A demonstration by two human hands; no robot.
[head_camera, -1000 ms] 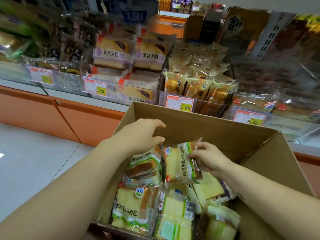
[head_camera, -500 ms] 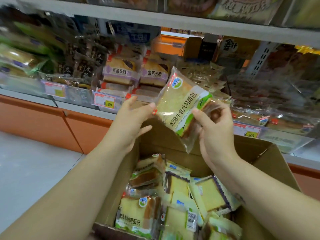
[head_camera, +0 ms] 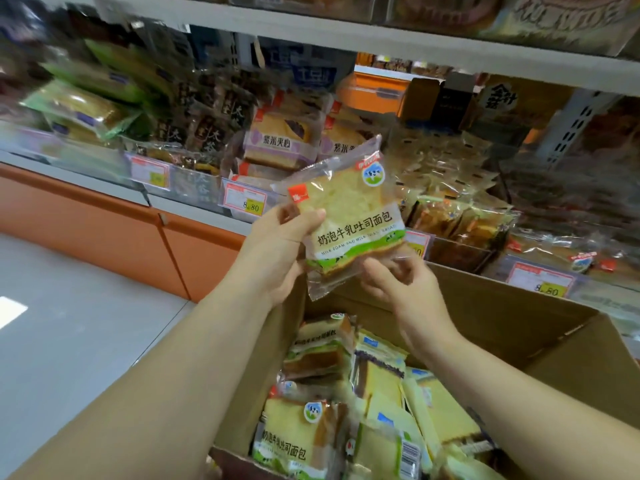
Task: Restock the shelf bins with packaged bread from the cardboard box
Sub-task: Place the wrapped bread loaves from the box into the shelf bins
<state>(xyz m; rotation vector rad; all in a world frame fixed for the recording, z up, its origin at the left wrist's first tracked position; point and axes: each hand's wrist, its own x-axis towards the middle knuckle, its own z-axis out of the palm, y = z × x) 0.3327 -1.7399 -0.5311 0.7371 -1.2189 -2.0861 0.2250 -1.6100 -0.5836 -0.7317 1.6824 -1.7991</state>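
I hold one pack of milk toast bread (head_camera: 349, 216), in clear wrap with a green band, up in front of the shelf. My left hand (head_camera: 277, 251) grips its left edge, thumb across the front. My right hand (head_camera: 398, 285) pinches the pack's lower right corner from below. Under my arms the open cardboard box (head_camera: 491, 327) holds several more of the same bread packs (head_camera: 298, 441). Behind the held pack, clear shelf bins (head_camera: 242, 199) with price tags hold other packaged breads.
A purple-labelled bread stack (head_camera: 280, 140) fills the bin straight behind my left hand. Small wrapped cakes (head_camera: 453, 209) sit in the bin to the right. An upper shelf board (head_camera: 346, 39) runs overhead. Grey floor (head_camera: 69, 323) and an orange cabinet base (head_camera: 104, 226) lie at left.
The pack came out of the box and rose to shelf height. It has turned from tilted to nearly face-on, my left hand now grips it, and my right hand has slid to its bottom corner.
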